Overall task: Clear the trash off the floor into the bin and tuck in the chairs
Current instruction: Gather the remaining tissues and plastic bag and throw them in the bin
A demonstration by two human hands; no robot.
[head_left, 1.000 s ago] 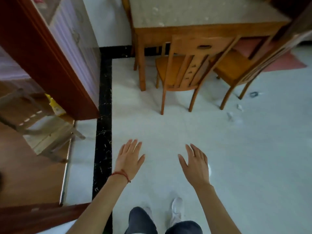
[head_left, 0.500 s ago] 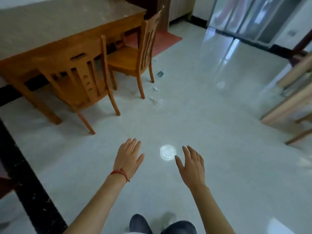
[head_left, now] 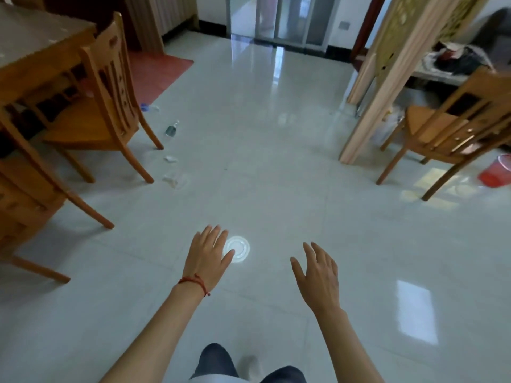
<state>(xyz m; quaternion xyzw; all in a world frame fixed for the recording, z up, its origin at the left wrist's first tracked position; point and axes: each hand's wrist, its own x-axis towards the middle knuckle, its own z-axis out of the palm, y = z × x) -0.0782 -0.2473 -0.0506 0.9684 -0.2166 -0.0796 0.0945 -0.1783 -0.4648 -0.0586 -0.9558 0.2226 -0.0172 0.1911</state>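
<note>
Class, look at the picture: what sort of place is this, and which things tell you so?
Most likely a home dining area: a wooden dining table with wooden chairs pulled out, a glossy tiled floor, and glass sliding doors at the far end.

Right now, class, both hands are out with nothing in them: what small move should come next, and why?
Probably lower the left hand to pick up the round white plastic lid lying flat on the pale tiled floor. Its fingers already overlap the lid's edge, and the right hand is farther off.
</note>
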